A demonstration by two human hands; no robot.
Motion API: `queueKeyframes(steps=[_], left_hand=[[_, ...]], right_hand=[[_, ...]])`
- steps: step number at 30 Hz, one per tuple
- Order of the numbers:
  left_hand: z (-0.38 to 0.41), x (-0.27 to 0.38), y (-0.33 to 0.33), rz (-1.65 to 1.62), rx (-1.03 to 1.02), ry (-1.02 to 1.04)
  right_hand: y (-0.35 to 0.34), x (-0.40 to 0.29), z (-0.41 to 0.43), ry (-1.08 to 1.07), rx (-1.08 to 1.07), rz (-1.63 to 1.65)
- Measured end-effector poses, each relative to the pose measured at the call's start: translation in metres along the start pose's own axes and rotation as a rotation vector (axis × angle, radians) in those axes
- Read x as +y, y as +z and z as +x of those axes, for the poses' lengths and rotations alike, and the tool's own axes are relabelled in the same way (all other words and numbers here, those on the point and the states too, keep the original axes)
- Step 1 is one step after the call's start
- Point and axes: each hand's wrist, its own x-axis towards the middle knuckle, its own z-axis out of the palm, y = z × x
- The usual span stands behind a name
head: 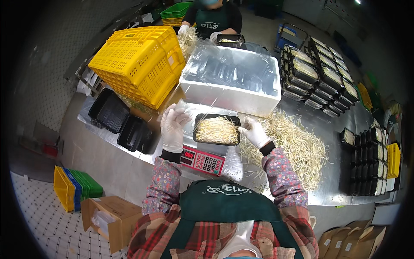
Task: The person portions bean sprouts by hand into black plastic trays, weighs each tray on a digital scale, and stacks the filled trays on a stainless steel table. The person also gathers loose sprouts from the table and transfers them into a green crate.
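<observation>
A black plastic tray (196,129) filled with bean sprouts (216,130) is in front of me, over the metal pan of a red digital scale (203,161). My right hand (256,132), in a white glove, pinches at the tray's right rim. Left of the tray, my gloved left hand (174,129) is raised with curled fingers. Transparent plastic shows by its fingertips; whether they grip it is unclear. Beyond the tray stands a white foam box (229,97) holding stacked transparent lids (226,69). Loose bean sprouts (294,149) lie heaped beside my right forearm.
Yellow crates (139,64) are stacked at the back left, near black trays (110,111). Filled, packed trays (318,74) are piled at the right, with another stack (370,162) nearer. A gloved co-worker (212,19) stands across the metal table (336,129), handling sprouts and a tray.
</observation>
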Motion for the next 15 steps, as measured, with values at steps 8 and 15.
queueKeyframes(steps=[8, 15], left_hand=[[-0.004, 0.013, -0.014, 0.042, 0.133, 0.038], [-0.01, 0.017, -0.019, 0.07, 0.127, 0.07]], right_hand=[[-0.003, -0.06, 0.011, -0.213, 0.113, 0.02], [0.034, -0.061, 0.005, -0.346, -0.046, -0.221]])
